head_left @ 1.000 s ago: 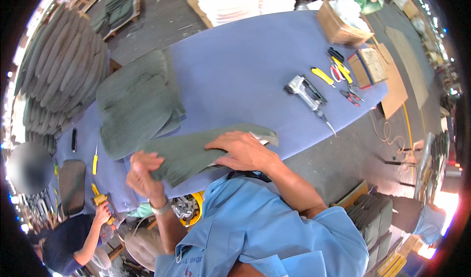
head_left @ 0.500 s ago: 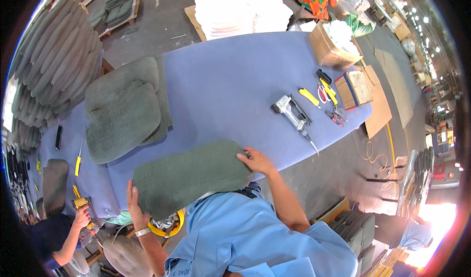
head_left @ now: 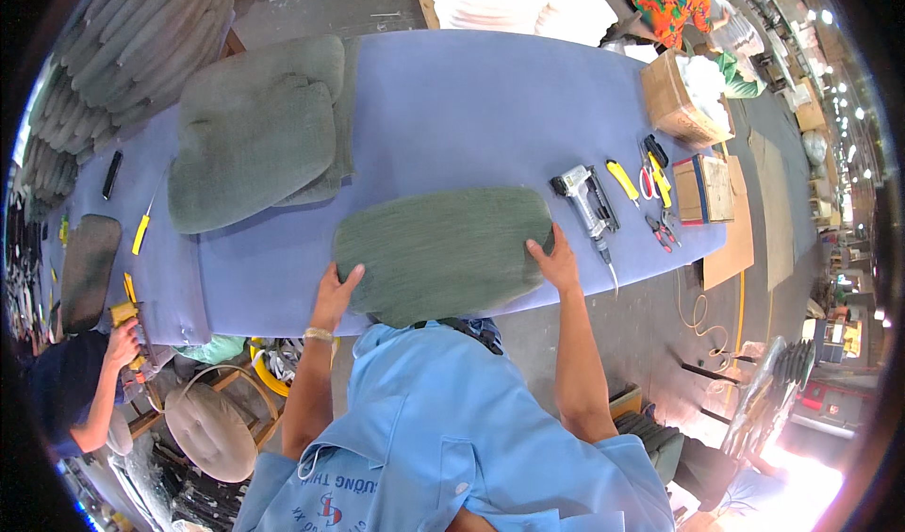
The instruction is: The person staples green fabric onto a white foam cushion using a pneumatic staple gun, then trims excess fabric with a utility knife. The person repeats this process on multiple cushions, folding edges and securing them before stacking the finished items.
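Note:
A dark green upholstered pad, oblong with rounded corners, lies level at the near edge of the blue padded table. My left hand grips its left end, thumb toward the top face. At the opposite end my right hand holds the rim, its thumb also on top and the other fingers along the edge. The pad's underside is hidden. To the right of it rests a silver staple gun with an air hose fitting. Larger green cushions lie overlapped to the left.
Right of the staple gun are a yellow cutter, pliers, a small box and a carton with white stuffing. Cushion stacks rise at far left. A co-worker's hand grips a yellow tool at lower left.
The pad has moved away from my body and right on the table, turning straighter. Both hands moved with it, still at its ends. My view has shifted too.

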The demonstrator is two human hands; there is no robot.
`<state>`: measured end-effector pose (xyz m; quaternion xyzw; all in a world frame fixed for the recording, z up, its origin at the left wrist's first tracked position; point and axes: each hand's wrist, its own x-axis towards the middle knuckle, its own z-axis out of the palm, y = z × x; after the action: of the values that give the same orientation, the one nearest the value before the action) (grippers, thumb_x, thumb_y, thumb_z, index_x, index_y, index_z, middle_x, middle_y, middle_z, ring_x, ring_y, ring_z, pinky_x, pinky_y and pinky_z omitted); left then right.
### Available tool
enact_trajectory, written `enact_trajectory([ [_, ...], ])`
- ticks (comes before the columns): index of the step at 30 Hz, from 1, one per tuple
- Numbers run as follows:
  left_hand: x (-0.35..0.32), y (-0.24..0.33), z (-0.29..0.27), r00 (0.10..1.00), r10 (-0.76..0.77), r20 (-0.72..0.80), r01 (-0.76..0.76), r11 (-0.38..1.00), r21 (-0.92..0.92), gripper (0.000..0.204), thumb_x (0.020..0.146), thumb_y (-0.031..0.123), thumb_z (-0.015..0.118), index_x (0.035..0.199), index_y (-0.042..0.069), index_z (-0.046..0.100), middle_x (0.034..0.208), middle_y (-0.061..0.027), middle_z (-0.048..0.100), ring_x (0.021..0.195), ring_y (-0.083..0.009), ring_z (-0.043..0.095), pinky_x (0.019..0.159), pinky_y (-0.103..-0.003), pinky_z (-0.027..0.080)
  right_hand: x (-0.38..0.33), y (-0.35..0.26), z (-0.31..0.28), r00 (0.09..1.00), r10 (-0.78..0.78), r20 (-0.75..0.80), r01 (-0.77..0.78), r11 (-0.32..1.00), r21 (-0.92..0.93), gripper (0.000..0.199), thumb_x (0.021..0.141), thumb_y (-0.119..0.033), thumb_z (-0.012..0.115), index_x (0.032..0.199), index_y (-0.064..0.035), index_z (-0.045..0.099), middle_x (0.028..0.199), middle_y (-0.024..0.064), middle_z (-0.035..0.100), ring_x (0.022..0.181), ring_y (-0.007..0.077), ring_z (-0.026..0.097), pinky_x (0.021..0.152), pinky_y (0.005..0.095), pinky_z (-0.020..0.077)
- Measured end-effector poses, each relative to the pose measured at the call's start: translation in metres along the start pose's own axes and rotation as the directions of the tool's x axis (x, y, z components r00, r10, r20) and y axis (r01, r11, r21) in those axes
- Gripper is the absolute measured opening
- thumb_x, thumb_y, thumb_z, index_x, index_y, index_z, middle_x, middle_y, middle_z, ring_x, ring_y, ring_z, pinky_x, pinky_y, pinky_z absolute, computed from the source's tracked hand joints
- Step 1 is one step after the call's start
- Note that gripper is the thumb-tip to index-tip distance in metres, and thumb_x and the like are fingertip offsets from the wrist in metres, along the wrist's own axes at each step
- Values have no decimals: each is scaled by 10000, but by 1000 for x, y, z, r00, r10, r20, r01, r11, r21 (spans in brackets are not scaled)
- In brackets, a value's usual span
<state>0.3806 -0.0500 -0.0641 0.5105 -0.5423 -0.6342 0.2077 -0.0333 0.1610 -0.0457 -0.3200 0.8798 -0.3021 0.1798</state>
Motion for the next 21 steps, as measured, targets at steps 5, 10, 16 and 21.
enact_trajectory([
  [5, 8, 1, 28, 974, 26, -224, 13, 986, 169, 802, 967, 547, 693, 1441, -73, 514, 1319, -289, 664, 1241, -399, 647, 1054, -443, 492, -8, 0, 16, 990, 130, -46, -134, 988, -77, 888, 959, -552, 666, 1566, 19, 359, 1476, 305, 518, 1334, 493, 534, 1098, 520, 451],
  [10, 12, -16, 28, 939, 118, -323, 0, 939, 343, 814, 982, 564, 661, 1464, -69, 489, 1309, -332, 652, 1253, -453, 632, 1042, -470, 496, 14, -33, 26, 943, 313, -115, -329, 927, -178, 734, 1026, -615, 488, 1416, 7, 484, 1391, 274, 581, 1261, 478, 581, 1016, 545, 481],
  [16, 9, -12, 30, 946, 129, -298, -30, 948, 316, 781, 990, 523, 668, 1506, -23, 456, 1317, -319, 654, 1248, -451, 639, 1035, -470, 507, 16, -38, 34, 916, 345, -204, -389, 889, -243, 680, 1043, -618, 437, 1343, -14, 526, 1316, 250, 634, 1175, 466, 633, 977, 562, 488],
  [21, 8, -10, 29, 949, 139, -282, -53, 954, 294, 754, 986, 493, 684, 1514, 9, 450, 1289, -305, 675, 1226, -448, 656, 1012, -481, 526, 16, -34, 40, 920, 308, -244, -366, 895, -253, 661, 1043, -617, 432, 1342, -36, 534, 1286, 260, 654, 1156, 475, 640, 958, 566, 493],
])
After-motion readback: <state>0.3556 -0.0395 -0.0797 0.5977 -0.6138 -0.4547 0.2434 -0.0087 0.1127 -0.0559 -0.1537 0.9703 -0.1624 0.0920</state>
